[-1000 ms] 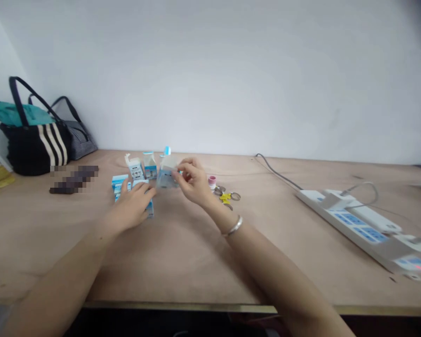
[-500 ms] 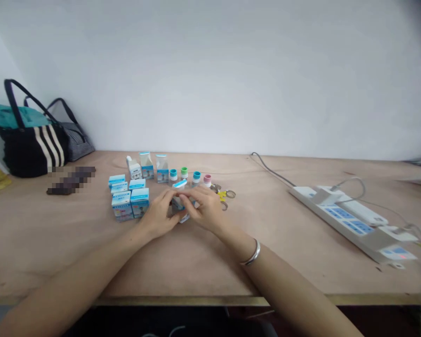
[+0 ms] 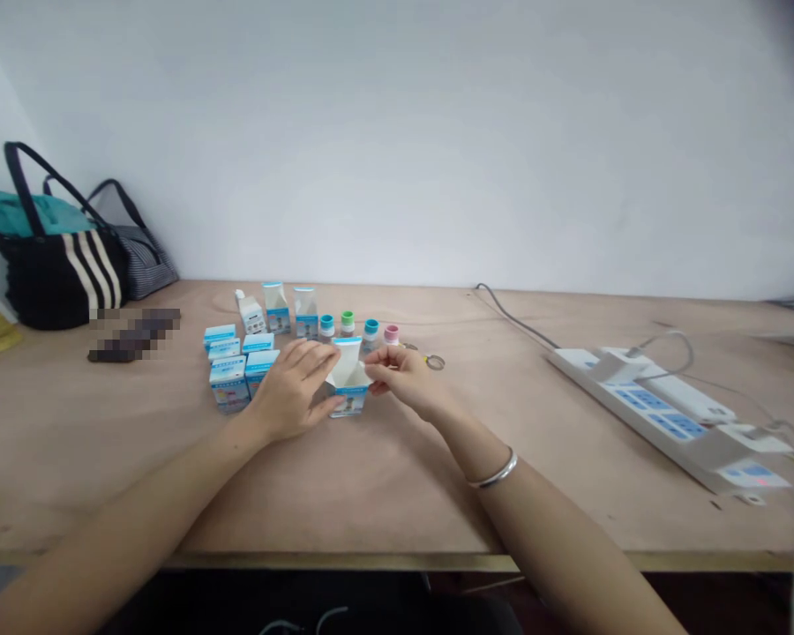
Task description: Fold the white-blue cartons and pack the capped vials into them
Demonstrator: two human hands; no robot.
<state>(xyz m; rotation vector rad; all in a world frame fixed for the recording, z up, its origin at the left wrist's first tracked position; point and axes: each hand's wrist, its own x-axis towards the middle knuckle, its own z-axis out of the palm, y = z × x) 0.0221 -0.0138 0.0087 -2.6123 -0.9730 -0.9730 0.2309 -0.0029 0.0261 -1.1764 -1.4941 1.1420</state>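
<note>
A small blue-and-white carton [image 3: 348, 401] stands on the table between my hands, its top flap raised and its mouth uncovered. My left hand [image 3: 295, 388] grips it from the left, thumb at the front and fingers behind. The fingertips of my right hand [image 3: 397, 377] pinch the side flap at its right edge. Just behind stand several small bottles, with a blue cap [image 3: 326, 323], a green cap [image 3: 348, 318], another blue cap [image 3: 370, 326] and a pink cap [image 3: 392, 333]. Several closed cartons [image 3: 228, 379] sit left of my left hand.
Open-topped cartons [image 3: 278, 316] stand farther back. Rings with a yellow piece [image 3: 435, 362] lie partly hidden beyond my right hand. A power strip [image 3: 655, 414] with cables is at right. A black striped bag [image 3: 59, 273] and a pixelated dark object [image 3: 136, 337] are at left.
My hands have moved apart over the carton, uncovering its mouth and raised flap. My right hand has shifted right to the side flap. My left hand stays on the carton.
</note>
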